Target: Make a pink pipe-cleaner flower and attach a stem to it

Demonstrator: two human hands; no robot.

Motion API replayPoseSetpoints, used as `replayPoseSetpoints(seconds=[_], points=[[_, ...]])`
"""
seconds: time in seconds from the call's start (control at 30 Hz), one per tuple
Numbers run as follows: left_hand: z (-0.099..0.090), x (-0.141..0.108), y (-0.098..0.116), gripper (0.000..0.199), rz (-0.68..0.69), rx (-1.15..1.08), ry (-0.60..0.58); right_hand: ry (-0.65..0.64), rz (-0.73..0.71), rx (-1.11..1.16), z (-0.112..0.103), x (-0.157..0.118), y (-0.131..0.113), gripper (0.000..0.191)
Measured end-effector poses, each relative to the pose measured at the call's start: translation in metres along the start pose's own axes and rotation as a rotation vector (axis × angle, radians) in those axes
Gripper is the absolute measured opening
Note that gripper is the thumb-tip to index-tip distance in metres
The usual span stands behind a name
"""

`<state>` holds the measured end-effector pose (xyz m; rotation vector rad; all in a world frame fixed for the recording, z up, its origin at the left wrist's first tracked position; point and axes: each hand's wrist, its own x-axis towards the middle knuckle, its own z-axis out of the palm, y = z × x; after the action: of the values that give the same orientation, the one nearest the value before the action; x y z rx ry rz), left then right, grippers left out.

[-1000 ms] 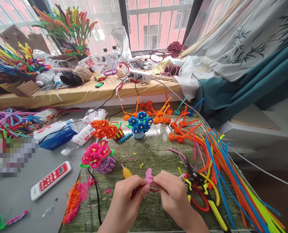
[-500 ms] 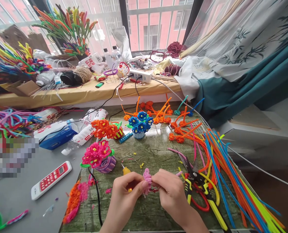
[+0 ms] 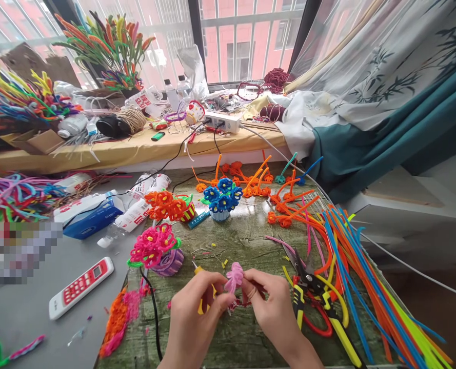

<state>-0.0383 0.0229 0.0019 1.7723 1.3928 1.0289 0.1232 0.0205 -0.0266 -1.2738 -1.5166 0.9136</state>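
Note:
Between my hands is a small pink pipe-cleaner flower [image 3: 234, 277] with looped petals. My left hand [image 3: 197, 312] pinches its left and lower side between thumb and fingers. My right hand [image 3: 268, 302] has its fingertips closed on the flower's right side. Behind my left hand lies a yellow-handled tool [image 3: 206, 297], mostly hidden. To the right of my right hand are black-bladed pliers or shears with yellow-and-black handles [image 3: 308, 279] and red-handled scissors [image 3: 320, 323]. A pink pipe-cleaner flower pot [image 3: 156, 248] stands to the left of my hands.
Blue [image 3: 222, 197] and orange [image 3: 168, 205] flower pots stand further back. Orange pipe-cleaner flowers [image 3: 285, 210] lie at the back right. Long pipe cleaners [image 3: 381, 287] cover the right edge. A white-and-red handset [image 3: 81, 287] and a black cable [image 3: 154, 307] are at left.
The pink flower has turned, and its loops now spread more to the top and left. Both hands have shifted slightly, with the right fingers now pinching lower along its side.

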Motion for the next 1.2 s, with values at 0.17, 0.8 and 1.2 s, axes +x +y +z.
replayPoseSetpoints(seconds=[0.17, 0.8, 1.2], points=[[0.001, -0.001, 0.004, 0.016, 0.462, 0.532, 0.015, -0.16, 0.18, 0.096, -0.004, 0.005, 0.0, 0.04], [0.02, 0.043, -0.018, 0.027, 0.355, 0.842, 0.011, -0.08, -0.207, -0.266, 0.007, 0.05, 0.033, 0.029], [0.041, 0.064, -0.023, 0.022, 0.282, 0.74, 0.143, -0.008, -0.301, -0.317, 0.01, 0.077, 0.052, 0.029]])
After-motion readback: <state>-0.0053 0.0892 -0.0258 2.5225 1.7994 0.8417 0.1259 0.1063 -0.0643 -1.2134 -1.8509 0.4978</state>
